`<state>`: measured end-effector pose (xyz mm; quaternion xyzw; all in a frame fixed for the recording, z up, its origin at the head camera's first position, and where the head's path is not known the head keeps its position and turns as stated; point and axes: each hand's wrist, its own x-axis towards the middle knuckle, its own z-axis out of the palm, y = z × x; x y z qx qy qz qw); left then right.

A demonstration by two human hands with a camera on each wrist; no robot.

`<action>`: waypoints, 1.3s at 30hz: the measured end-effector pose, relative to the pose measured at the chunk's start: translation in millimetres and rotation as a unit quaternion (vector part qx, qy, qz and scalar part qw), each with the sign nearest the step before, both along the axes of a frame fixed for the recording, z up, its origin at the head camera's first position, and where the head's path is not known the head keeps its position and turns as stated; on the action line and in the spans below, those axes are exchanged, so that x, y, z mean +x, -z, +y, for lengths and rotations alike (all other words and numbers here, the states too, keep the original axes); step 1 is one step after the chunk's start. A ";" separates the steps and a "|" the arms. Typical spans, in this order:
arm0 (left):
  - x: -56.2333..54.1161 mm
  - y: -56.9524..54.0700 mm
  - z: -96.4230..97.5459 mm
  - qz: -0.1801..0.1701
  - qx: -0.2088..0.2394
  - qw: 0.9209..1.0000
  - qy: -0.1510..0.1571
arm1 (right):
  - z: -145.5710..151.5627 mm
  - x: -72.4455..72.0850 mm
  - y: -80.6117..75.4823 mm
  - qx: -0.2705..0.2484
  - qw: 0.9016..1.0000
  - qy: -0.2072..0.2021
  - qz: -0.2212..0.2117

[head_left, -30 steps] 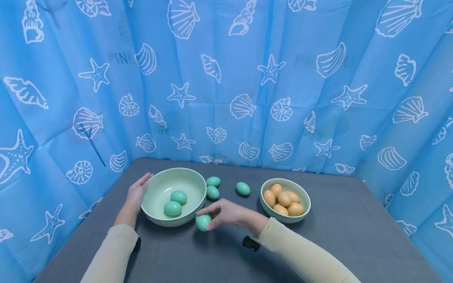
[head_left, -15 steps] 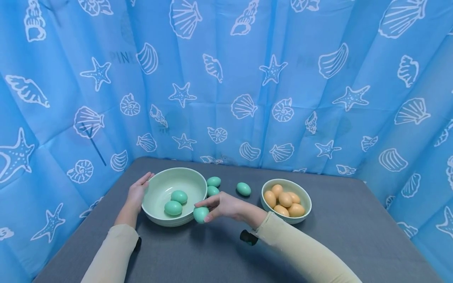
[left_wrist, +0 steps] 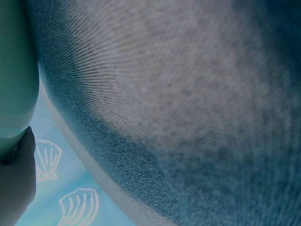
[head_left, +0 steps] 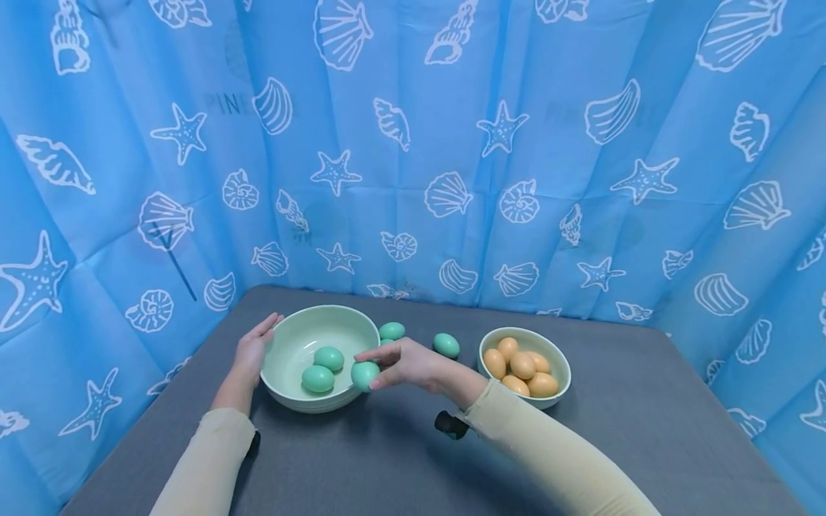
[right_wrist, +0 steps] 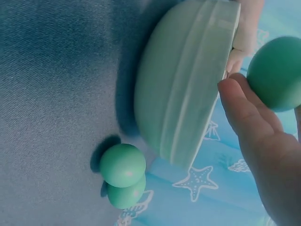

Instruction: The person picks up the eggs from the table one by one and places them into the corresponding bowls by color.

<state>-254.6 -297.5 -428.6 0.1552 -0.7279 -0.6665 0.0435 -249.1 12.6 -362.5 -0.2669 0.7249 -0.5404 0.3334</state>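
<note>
My right hand (head_left: 416,367) pinches a green egg (head_left: 364,376) between thumb and fingers, level with the right rim of a large pale green bowl (head_left: 290,351). The right wrist view shows this egg above the rim, beyond the bowl's ribbed outer wall (right_wrist: 178,84). Inside the bowl lie two more green eggs, one farther back (head_left: 329,358) and one nearer (head_left: 317,378). My left hand (head_left: 249,352) rests along the bowl's left side with its fingers extended. In the left wrist view, a dark fingertip (left_wrist: 27,141) meets the bowl's underside.
Behind my right hand, a green egg (head_left: 391,330) lies beside another, mostly hidden one. A further green egg (head_left: 446,345) sits to their right. A smaller bowl (head_left: 560,390) holds several orange eggs (head_left: 523,365). A blue shell-print curtain (head_left: 413,158) borders the grey table (head_left: 619,416).
My right hand has lifted the pinched egg up and slightly left, from in front of the large bowl to its right rim. My left hand has stayed at the bowl's side.
</note>
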 end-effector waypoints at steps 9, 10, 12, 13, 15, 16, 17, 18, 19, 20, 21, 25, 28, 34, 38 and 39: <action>0.1 -0.2 -0.1 -0.001 0.003 1.000 0.001 | -13.3 -7.5 2.4 0.001 0.999 0.031 0.015; 0.1 0.0 -0.3 0.000 0.004 1.000 0.001 | -15.0 -8.5 3.2 0.001 0.999 0.035 0.018; -0.5 0.6 -1.1 -0.001 0.005 1.000 0.000 | -18.7 -10.2 4.6 0.001 0.999 0.040 0.020; -0.6 0.7 -1.2 -0.001 0.005 1.000 -0.001 | -20.6 -10.9 5.2 0.002 0.999 0.043 0.023; -0.8 0.8 -1.4 0.000 0.006 1.000 -0.001 | -24.8 -12.1 5.7 0.000 0.998 0.049 0.026; -0.8 0.8 -1.5 0.001 0.006 1.000 -0.001 | -27.1 -12.7 5.9 0.000 0.998 0.054 0.027; -0.7 0.4 -1.3 0.000 0.005 1.000 -0.002 | -29.4 -13.2 5.9 0.001 0.998 0.059 0.027; -0.4 0.1 -1.2 0.001 0.005 1.000 -0.001 | -31.9 -13.9 6.1 0.003 0.998 0.064 0.028; -0.2 -0.1 -1.0 0.002 0.005 1.000 -0.001 | -34.5 -14.7 6.4 0.004 0.997 0.068 0.029; -0.1 -0.1 -1.0 0.003 0.005 1.000 0.000 | -37.2 -15.6 6.8 0.006 0.997 0.073 0.029; 0.0 -0.2 -0.9 0.002 0.004 1.000 -0.001 | -39.9 -16.6 7.3 0.010 0.996 0.078 0.030; 0.0 0.3 -1.4 0.005 0.006 1.000 -0.002 | -50.8 -20.7 10.2 0.021 0.994 0.099 0.031; -0.5 0.4 -1.8 0.007 0.006 1.000 -0.005 | -58.8 -23.1 12.7 0.017 0.993 0.115 0.024; -1.8 2.1 -2.6 0.005 0.004 1.000 -0.012 | -75.0 -27.3 18.3 0.022 0.987 0.155 0.021; -0.8 2.4 -2.4 0.010 0.004 1.000 -0.001 | -82.5 -30.6 20.1 0.043 0.982 0.180 0.026; -0.6 2.1 -2.1 0.012 0.004 1.000 -0.001 | -83.8 -31.5 20.1 0.047 0.981 0.185 0.024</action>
